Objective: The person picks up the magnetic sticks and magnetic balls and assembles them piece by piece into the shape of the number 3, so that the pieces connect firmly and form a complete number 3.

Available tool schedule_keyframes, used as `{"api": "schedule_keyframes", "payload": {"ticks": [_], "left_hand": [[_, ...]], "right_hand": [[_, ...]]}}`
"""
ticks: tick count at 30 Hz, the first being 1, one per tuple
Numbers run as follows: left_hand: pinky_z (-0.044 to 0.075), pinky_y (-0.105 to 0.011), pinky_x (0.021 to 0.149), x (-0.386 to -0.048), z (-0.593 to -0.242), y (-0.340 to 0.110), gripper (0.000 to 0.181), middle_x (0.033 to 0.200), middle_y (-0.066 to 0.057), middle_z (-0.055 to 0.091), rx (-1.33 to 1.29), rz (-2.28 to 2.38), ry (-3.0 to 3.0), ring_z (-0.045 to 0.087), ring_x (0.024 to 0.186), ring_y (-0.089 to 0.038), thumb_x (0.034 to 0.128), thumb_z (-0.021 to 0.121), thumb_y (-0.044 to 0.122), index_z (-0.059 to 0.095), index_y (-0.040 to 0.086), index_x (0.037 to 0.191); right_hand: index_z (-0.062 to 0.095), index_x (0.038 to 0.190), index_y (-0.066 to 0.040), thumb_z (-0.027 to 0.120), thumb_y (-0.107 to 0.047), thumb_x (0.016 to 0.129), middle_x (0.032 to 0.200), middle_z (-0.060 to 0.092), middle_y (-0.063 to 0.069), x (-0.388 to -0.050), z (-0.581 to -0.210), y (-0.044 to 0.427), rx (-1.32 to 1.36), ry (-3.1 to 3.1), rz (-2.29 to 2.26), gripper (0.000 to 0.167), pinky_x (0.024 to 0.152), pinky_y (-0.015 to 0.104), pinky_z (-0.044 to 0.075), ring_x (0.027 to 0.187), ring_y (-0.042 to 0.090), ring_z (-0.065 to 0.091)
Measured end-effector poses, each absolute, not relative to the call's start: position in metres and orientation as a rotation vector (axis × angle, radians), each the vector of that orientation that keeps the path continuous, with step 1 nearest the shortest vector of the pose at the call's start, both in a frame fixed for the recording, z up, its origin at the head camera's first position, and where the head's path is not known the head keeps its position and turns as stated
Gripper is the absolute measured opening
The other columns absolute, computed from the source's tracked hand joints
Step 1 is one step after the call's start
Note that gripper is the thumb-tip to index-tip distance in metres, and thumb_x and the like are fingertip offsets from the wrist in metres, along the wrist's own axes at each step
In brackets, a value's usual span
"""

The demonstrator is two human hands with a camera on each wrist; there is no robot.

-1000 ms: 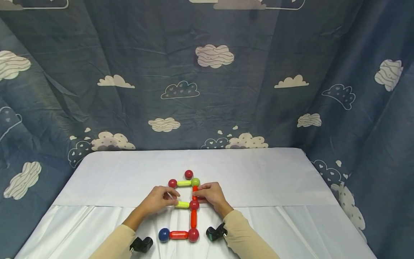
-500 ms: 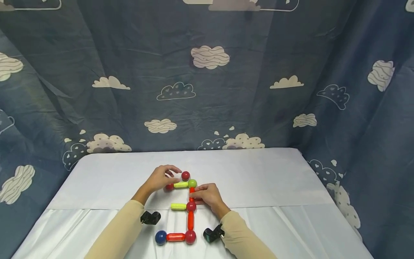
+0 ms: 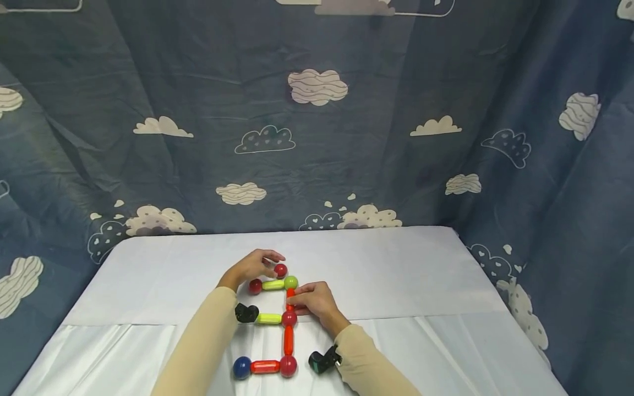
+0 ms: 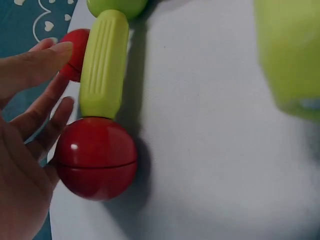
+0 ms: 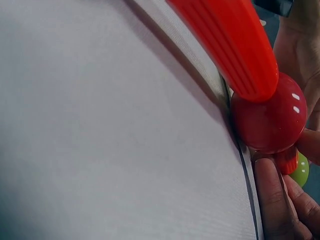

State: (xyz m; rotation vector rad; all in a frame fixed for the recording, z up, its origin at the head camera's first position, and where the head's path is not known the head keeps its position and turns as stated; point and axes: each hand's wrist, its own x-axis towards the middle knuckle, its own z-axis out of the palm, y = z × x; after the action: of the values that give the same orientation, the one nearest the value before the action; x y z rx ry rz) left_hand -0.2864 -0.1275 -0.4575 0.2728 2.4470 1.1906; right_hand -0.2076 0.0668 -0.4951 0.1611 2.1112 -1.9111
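Observation:
My left hand [image 3: 250, 268] reaches around a loose red ball [image 3: 280, 270] at the far end. In the left wrist view, its thumb overlaps that ball [image 4: 78, 60]; the other fingers extend behind, and contact is hard to tell. My right hand [image 3: 317, 302] pinches the upper red rod [image 3: 290, 297], between a green ball [image 3: 290, 282] and the middle red ball [image 3: 289, 318]. A yellow-green rod [image 3: 273, 285] joins the green ball to another red ball [image 3: 255, 286]. From the middle ball a second yellow-green rod [image 3: 269, 318] points left, its far end hidden by the left wrist camera.
Toward me, a lower red rod [image 3: 289, 341] runs to a red corner ball [image 3: 288, 366]. From there a red rod [image 3: 264, 367] leads to a blue ball [image 3: 242, 368]. Everything lies on a white-covered table [image 3: 406, 275] before a cloud-print curtain [image 3: 376, 165].
My left hand has moved from the middle yellow-green rod, past the left red ball, to the loose red ball at the far end. The right hand stays on the upper red rod.

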Motion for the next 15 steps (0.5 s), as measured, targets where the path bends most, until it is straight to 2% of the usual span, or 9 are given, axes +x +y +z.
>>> {"api": "schedule_keyframes", "payload": {"ticks": [6,15], "left_hand": [[0.039,-0.047,0.102,-0.2872,-0.4600,-0.1238,0.044,0.125,-0.012,0.061,0.240,1.187,2.393,0.055,0.115,-0.027,0.0830,0.068,-0.004,0.063,0.009,0.125],[0.037,-0.049,0.103,-0.2896,-0.4594,-0.1210,0.038,0.121,-0.009,0.063,0.163,1.155,2.428,0.055,0.114,-0.026,0.0831,0.071,0.001,0.066,0.010,0.120]], "right_hand": [[0.067,0.095,0.009,0.079,0.000,0.074,0.074,0.068,0.008,-0.2061,-0.4964,0.0668,0.151,2.096,-1.934,0.025,0.056,0.031,0.055,0.061,0.014,0.066],[0.066,0.094,0.010,0.079,0.000,0.074,0.074,0.068,0.008,-0.2081,-0.4963,0.0670,0.121,2.102,-1.944,0.026,0.057,0.031,0.056,0.062,0.014,0.067]]}}
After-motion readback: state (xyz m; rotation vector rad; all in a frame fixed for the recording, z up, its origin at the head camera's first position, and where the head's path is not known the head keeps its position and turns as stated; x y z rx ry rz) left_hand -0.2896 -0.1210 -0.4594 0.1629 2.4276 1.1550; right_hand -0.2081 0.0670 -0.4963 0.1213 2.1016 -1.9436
